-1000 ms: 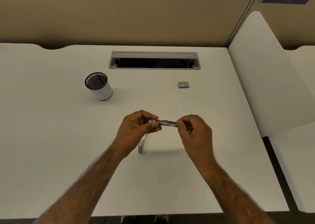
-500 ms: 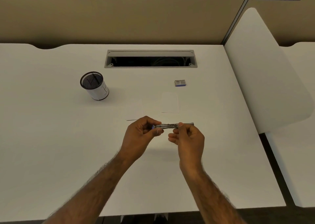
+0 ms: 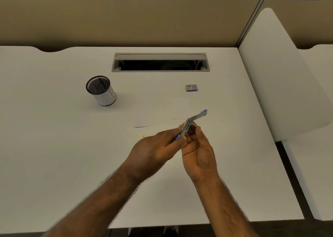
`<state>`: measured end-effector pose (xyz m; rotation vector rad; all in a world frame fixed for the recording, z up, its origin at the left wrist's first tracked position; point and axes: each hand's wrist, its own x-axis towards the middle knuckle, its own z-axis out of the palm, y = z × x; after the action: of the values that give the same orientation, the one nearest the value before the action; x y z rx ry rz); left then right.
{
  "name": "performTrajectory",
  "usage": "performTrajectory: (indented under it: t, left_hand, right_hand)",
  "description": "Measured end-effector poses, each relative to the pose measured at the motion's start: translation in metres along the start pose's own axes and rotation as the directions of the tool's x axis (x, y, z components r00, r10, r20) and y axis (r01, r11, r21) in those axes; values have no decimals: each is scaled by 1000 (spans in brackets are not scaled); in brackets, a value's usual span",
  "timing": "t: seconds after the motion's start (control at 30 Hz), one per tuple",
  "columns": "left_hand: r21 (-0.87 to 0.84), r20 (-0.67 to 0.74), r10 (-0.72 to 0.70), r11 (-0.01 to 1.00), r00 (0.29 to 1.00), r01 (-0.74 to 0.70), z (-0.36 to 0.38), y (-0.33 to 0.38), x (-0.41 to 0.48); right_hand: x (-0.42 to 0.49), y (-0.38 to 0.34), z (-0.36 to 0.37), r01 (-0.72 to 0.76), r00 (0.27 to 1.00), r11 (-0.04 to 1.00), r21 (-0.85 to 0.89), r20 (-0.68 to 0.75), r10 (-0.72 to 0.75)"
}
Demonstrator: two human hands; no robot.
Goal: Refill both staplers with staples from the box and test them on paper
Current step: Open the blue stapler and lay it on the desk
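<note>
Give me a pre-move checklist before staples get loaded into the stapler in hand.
1. Stapler hinged open: ok; its blue-tipped arm swings up and to the right.
2. Firm hold: ok; left hand grips the lower end, right hand steadies the hinge.
3. Staple box within reach: ok; it lies on the desk beyond the hands, untouched.
4. Box open: cannot tell; too small to see.
5. Staple channel empty and clear: cannot tell; fingers hide it.
6. Test paper ready: ok; two paper slips lie flat just beyond the hands.
</note>
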<state>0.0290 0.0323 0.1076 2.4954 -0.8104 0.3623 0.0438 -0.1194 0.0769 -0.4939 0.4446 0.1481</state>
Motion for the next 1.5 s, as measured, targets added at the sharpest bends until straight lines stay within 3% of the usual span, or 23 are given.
performTrajectory:
  t: [0.07, 0.17, 0.23, 0.33, 0.4, 0.5, 0.57, 0.63, 0.73, 0.83, 0.93, 1.03, 1.2, 1.5]
  left_hand:
    - [-63, 21, -44, 997, 999, 45, -6, 2, 1]
    - [117, 2, 127, 985, 992, -126, -2, -3, -4]
    - [136, -40, 109, 985, 993, -103, 6, -10, -7]
    - [-176, -139, -191, 970, 972, 165, 13, -8, -5]
    - [-384, -127, -449, 844, 884, 374, 17, -3, -3]
    - [-577, 19, -700, 576, 714, 580, 30, 2, -7]
    - [-713, 149, -799, 320, 582, 623, 42, 4, -11]
    - [-766, 251, -833, 140, 492, 628, 57, 2, -16]
    - [-771, 329, -828, 43, 455, 635, 78, -5, -26]
    - [-782, 364, -823, -16, 435, 624, 94, -10, -30]
    - [-755, 375, -819, 3, 434, 656, 107, -13, -32]
    - [-701, 360, -808, 96, 467, 706, 116, -17, -35]
    - [-571, 273, -772, 350, 574, 742, 124, -20, -34]
    - [-420, 186, -729, 547, 658, 724, 135, -27, -42]
  right_hand:
    - [0, 0, 0, -25, 1000, 1000, 17, 6, 25]
    - [0, 2, 1, -47, 999, 999, 28, -19, 47]
    - [0, 1, 1, -46, 998, 999, 19, -42, 47]
    - [1, -3, 2, -43, 993, 992, -118, -115, 29]
    - [1, -8, 0, -43, 983, 946, -323, -183, -18]
    - [0, -19, -10, -34, 972, 763, -645, -199, -125]
    - [-1, -26, -19, -46, 971, 612, -789, -179, -158]
    - [-2, -32, -29, -81, 965, 508, -858, -195, -175]
    - [0, -34, -55, -166, 954, 346, -923, -240, -182]
    - [5, -26, -86, -215, 941, 37, -976, -217, -258]
    - [2, -13, -104, -123, 950, -350, -929, -8, -313]
    - [-3, -9, -108, -33, 939, -558, -829, 166, -303]
    - [-1, -5, -112, 26, 934, -617, -786, 239, -265]
    - [3, -12, -119, 39, 935, -579, -814, 234, -265]
